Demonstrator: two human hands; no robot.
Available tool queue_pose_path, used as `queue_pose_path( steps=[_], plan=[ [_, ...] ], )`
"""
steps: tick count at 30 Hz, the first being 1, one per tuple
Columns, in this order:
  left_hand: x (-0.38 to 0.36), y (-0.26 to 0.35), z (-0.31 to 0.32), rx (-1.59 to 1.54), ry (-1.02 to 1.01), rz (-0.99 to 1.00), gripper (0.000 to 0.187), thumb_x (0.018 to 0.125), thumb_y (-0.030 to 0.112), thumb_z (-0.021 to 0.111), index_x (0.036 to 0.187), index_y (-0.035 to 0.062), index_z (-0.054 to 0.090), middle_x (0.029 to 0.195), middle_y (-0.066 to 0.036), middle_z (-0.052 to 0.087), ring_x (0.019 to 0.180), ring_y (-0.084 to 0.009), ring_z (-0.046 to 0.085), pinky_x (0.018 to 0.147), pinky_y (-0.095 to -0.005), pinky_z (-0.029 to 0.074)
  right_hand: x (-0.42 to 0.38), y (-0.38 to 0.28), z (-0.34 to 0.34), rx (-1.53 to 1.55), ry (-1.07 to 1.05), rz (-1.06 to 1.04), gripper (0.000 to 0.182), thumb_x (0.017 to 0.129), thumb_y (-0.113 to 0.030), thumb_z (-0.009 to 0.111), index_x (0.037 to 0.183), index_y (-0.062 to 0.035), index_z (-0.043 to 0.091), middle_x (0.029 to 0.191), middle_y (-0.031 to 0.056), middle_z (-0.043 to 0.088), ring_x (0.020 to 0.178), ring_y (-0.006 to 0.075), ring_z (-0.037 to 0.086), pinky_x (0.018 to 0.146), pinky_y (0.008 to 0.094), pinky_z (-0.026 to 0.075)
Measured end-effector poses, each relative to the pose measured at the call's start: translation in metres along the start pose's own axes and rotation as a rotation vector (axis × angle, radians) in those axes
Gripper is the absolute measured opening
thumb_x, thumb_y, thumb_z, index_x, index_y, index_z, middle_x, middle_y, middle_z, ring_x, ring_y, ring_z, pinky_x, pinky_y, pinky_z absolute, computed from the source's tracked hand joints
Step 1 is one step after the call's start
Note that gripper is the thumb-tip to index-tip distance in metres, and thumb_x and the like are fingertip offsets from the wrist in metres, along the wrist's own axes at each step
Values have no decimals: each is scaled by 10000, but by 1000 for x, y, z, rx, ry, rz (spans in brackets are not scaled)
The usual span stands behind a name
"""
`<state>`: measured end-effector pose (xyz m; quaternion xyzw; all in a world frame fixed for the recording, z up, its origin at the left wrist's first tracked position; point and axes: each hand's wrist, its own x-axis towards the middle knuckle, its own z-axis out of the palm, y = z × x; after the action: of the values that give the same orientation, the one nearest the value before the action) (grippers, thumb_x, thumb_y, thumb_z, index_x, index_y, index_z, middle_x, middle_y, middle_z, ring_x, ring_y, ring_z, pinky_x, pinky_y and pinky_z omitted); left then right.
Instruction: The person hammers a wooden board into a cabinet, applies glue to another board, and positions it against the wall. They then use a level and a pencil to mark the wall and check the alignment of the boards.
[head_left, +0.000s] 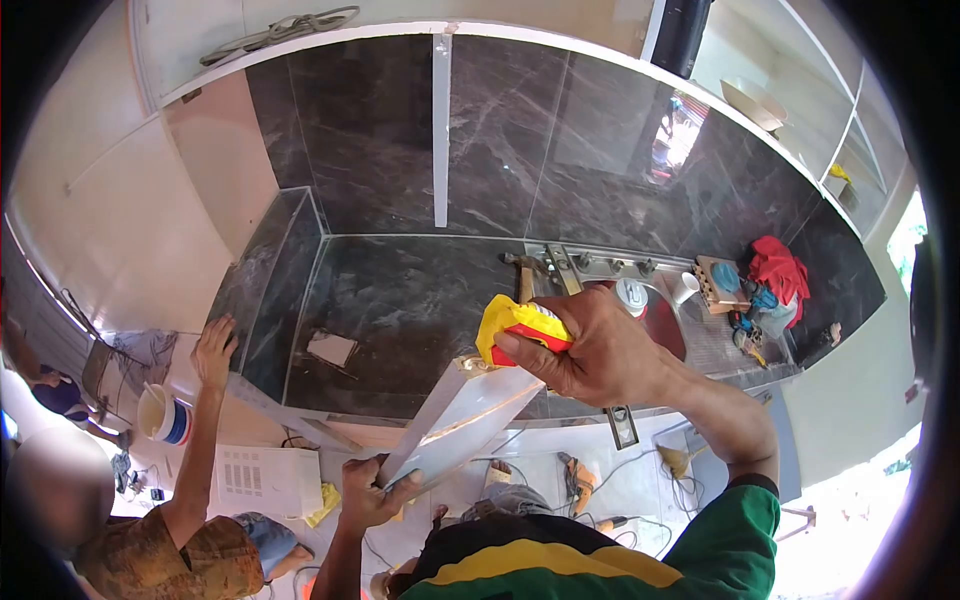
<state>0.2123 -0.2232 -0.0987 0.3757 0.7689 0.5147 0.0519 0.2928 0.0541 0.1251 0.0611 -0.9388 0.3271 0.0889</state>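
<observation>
My right hand (pixel 600 345) is closed around a yellow-and-red packet (pixel 525 325), holding it at the upper end of a long white panel (pixel 465 420). Brownish-yellow material (pixel 478 366) shows on that end, and a thin orange-brown line runs along the panel's face. Lower down, my left hand (pixel 375 492) grips the panel's side, with thumb and fingers wrapped around it. The panel slants in front of the dark marbled counter (pixel 390 285). Just beyond the packet, a hammer (pixel 524 275) lies beside a spirit level (pixel 563 268).
At the left, another person (pixel 170 540) rests a hand on the dark side slab. A sink (pixel 660 330), a white cup (pixel 686 288) and a red cloth (pixel 778 270) are at the right. A bucket (pixel 163 415) stands left; cords and a power tool (pixel 610 523) lie below.
</observation>
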Motion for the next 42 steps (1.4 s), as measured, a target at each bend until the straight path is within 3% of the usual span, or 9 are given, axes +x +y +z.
queue_pose_path(
  steps=[6, 8, 21, 24, 26, 33, 42],
  plan=[
    [0, -6, 3, -1, 42, 36, 352, 732, 280, 765, 821, -51, 686, 662, -157, 668, 557, -224, 665, 553, -311, 508, -1, 8, 5, 4, 28, -5, 319, 928, -295, 618, 950, 20, 666, 655, 195, 642, 518, 327, 610, 546, 412, 482],
    [1, -7, 5, -13, 74, 54, 353, 720, 290, 777, 777, -44, 680, 609, -143, 645, 512, -221, 647, 516, -303, 482, -2, 13, 8, -13, 70, -59, 267, 918, -214, 650, 905, 53, 651, 649, 140, 643, 487, 211, 587, 461, 335, 433],
    [5, 2, 3, -40, 87, 54, 314, 726, 244, 769, 799, -48, 680, 619, -138, 649, 523, -205, 646, 526, -306, 483, -9, 23, 1, -139, 78, 38, 307, 907, -254, 664, 864, 49, 646, 615, 142, 636, 454, 199, 589, 419, 333, 421],
    [5, 2, 3, -45, 70, 44, 306, 732, 232, 763, 810, -52, 679, 623, -139, 651, 529, -196, 648, 530, -302, 483, -11, 27, 2, -124, 106, 57, 319, 905, -263, 667, 860, 51, 642, 604, 145, 627, 447, 206, 579, 420, 338, 415],
    [4, 2, 3, -46, 60, 38, 307, 735, 230, 761, 816, -54, 678, 627, -140, 652, 532, -194, 649, 532, -300, 484, -11, 28, 2, -87, 115, 72, 382, 922, -333, 622, 869, 44, 661, 566, 189, 587, 457, 313, 569, 492, 407, 447],
    [4, 1, 4, -91, 65, 36, 314, 742, 227, 757, 835, -62, 678, 649, -147, 663, 561, -189, 661, 551, -297, 489, -14, 36, 1, -120, 134, 120, 354, 916, -307, 632, 871, 43, 663, 564, 187, 577, 453, 311, 553, 487, 419, 425],
    [6, 9, -1, -96, 96, 37, 319, 741, 223, 759, 851, -66, 682, 670, -130, 672, 573, -161, 648, 568, -285, 491, -16, 56, 2, -226, 221, 6, 331, 899, -287, 649, 841, 38, 662, 612, 206, 590, 490, 321, 557, 533, 435, 426]
  ],
)
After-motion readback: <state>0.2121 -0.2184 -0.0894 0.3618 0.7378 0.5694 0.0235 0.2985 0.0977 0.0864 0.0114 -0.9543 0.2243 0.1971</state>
